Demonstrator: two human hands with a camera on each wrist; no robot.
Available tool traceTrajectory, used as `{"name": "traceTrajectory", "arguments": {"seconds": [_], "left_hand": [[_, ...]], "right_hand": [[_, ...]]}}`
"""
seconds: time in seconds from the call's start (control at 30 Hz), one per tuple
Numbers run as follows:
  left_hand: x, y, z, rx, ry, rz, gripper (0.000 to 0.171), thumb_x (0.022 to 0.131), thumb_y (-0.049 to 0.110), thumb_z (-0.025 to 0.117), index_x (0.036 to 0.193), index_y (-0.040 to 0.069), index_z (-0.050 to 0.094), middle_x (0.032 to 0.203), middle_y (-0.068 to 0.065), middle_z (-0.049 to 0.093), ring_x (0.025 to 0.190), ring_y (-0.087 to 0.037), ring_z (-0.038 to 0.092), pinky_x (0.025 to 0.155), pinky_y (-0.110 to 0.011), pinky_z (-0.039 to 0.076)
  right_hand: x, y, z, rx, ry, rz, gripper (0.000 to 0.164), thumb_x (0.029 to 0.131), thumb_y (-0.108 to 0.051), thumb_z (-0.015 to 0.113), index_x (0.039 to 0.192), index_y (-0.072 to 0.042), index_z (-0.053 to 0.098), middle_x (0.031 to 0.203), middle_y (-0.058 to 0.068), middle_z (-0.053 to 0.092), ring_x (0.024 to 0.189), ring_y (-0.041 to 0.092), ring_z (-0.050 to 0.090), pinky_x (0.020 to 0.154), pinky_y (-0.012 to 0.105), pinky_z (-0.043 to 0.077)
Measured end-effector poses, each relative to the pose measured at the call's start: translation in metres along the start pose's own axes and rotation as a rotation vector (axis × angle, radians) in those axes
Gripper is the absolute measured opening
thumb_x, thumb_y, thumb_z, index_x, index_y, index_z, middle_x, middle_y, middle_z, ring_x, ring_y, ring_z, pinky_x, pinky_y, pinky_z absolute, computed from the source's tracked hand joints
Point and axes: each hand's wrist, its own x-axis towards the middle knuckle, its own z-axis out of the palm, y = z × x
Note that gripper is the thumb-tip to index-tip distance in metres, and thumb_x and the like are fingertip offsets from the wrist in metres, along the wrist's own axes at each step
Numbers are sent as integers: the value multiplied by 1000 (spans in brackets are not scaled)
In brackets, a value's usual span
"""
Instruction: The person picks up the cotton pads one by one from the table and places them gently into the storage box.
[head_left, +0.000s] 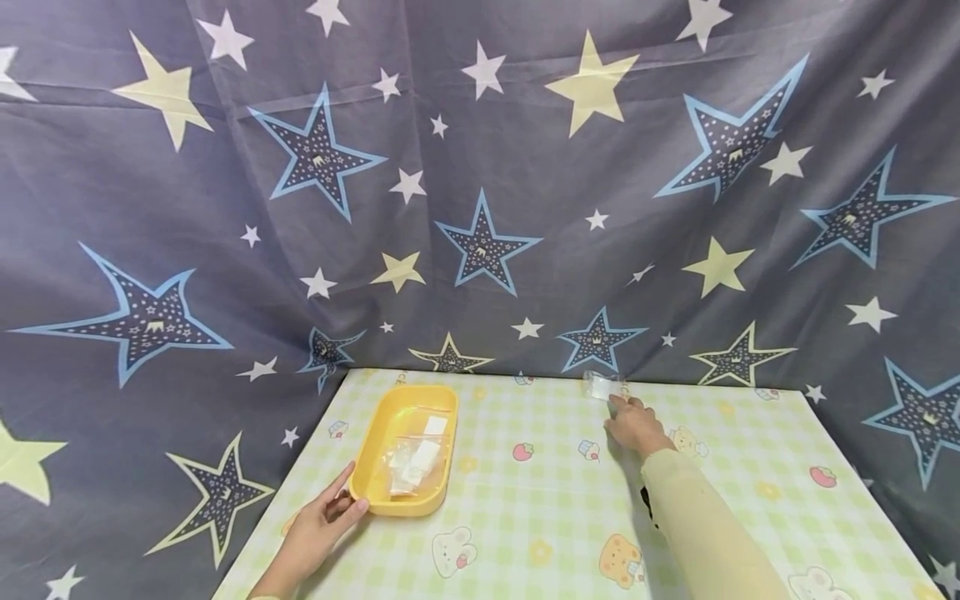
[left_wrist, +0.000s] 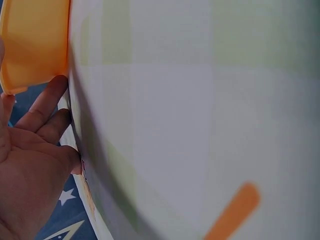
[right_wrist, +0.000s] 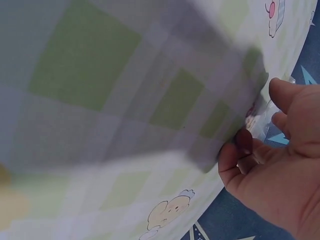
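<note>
A yellow tray [head_left: 405,505] with rounded corners stands at the left of the table. My left hand [head_left: 318,527] holds its near left corner, the thumb at the near edge and the fingers along the left side. In the left wrist view, fingertips touch the tray's lower edge [left_wrist: 37,55]. Small clear plastic bags [head_left: 416,462] with white pieces lie in the tray. Towards the back edge my right hand [head_left: 637,425] reaches to another clear plastic bag [head_left: 600,386], its index finger at the bag's near edge. The right wrist view shows that bag [right_wrist: 265,120] partly hidden behind loosely bent fingers.
A green and white checked cloth [head_left: 525,517] with printed cartoon figures covers the table. Right behind the table's back edge hangs a dark curtain [head_left: 525,333] with stars, which also shows along both sides.
</note>
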Motion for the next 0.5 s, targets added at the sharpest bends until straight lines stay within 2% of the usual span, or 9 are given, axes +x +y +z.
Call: {"name": "traceTrajectory", "arguments": {"seconds": [0.13,0.2,0.5], "left_hand": [[1,-2,0,-11,-7,-13,86,96,58,76,168,30,38,132,-15,76,126,-28,72,105,-46,60],[0,-3,1,-17,-13,-18,88,95,59,76,168,30,37,134,-16,75,127,-29,72,106,-48,59],[0,-5,-1,-44,-10,19,82,97,53,77,167,33,39,133,-13,76,125,-23,73,107,-41,58]], "right_hand": [[1,-2,-1,6,-55,30,65,111,-26,49,170,-10,28,172,36,14,156,64,16,124,77,24],[2,-1,0,9,-79,51,65,111,-26,48,171,-11,27,174,35,11,158,63,14,126,77,21],[9,1,5,-53,-81,28,60,113,-24,43,168,-3,30,174,32,15,154,64,19,122,77,27]]}}
